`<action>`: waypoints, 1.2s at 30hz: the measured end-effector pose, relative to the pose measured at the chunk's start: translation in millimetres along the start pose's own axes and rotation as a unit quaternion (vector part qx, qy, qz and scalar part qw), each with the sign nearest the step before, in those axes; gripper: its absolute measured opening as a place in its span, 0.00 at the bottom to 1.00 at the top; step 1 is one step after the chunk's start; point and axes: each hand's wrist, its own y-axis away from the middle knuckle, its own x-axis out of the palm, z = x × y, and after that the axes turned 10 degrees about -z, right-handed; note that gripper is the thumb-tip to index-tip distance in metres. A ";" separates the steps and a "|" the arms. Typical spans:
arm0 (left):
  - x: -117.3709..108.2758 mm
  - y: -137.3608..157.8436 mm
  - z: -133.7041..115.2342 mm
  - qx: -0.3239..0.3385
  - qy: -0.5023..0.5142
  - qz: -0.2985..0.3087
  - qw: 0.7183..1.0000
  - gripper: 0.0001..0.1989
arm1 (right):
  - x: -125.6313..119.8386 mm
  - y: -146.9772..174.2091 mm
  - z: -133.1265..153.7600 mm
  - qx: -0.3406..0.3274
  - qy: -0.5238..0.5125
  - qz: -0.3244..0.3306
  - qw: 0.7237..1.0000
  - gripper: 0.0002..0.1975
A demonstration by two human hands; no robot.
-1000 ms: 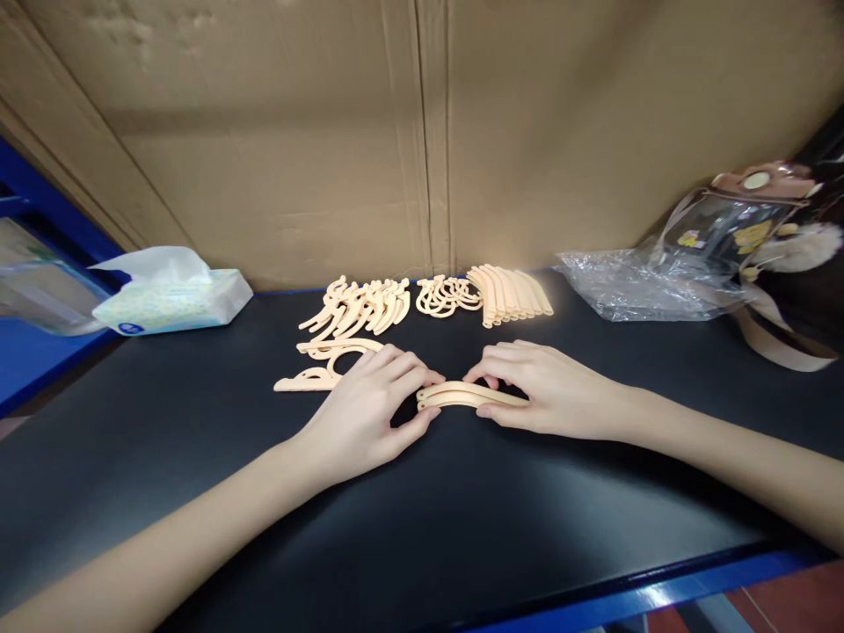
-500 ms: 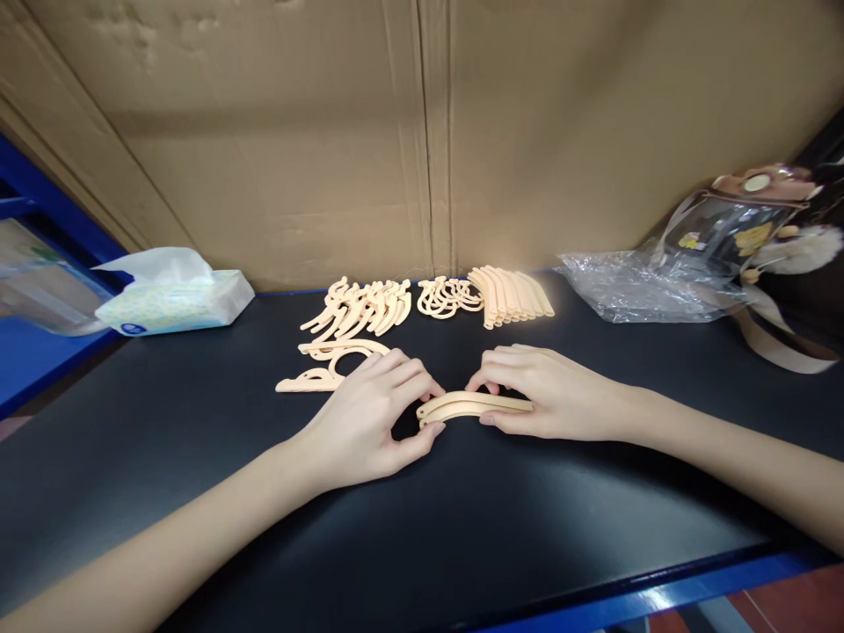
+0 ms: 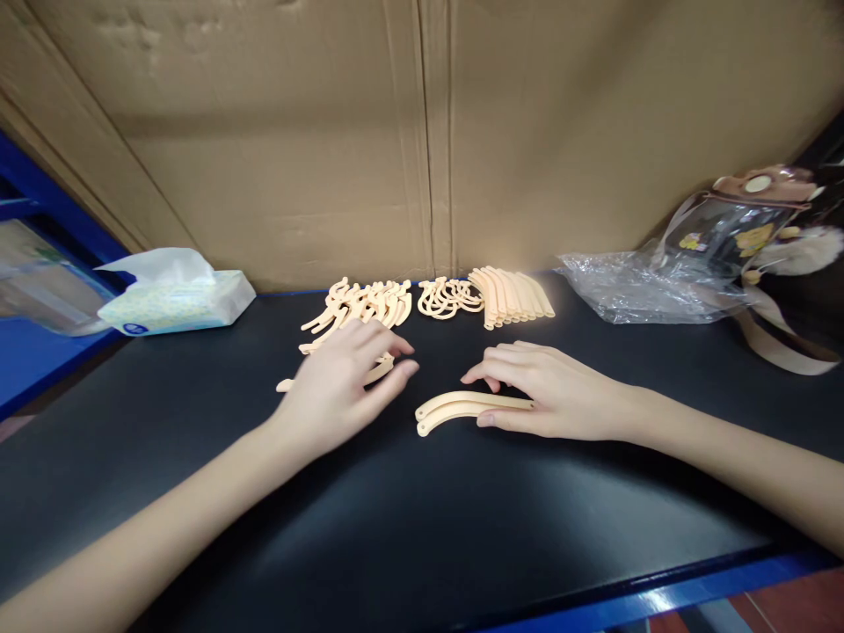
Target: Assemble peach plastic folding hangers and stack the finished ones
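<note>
Two curved beige strips [image 3: 454, 405], which look like folding hanger arms, lie side by side on the black tabletop with a small hole at their left ends. My right hand [image 3: 541, 391] grips their right end, thumb along the near edge and the index finger bent above them. My left hand [image 3: 349, 374] is apart from the strips, fingers spread and holding nothing. It hovers over some beige hanger parts [image 3: 381, 369], covering most of them; whether it touches them I cannot tell.
Along the back lie a pile of beige curved pieces [image 3: 369, 303], several hook-shaped pieces [image 3: 448, 299] and a row of curved strips [image 3: 514, 297]. A tissue pack [image 3: 175, 299] stands left; a clear plastic bag [image 3: 646, 286] and a strapped bottle [image 3: 731, 229] sit right. Cardboard [image 3: 264, 158] rises behind.
My left hand has let go of the left end of the curved strips and moved left and away from me. The strips have spread slightly at that end. My right hand stays nearly still.
</note>
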 end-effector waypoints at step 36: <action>8.6 6.5 -9.5 0.160 0.057 0.105 0.980 0.19 | -27.4 -45.1 -57.5 0.059 0.229 -0.117 0.965 0.13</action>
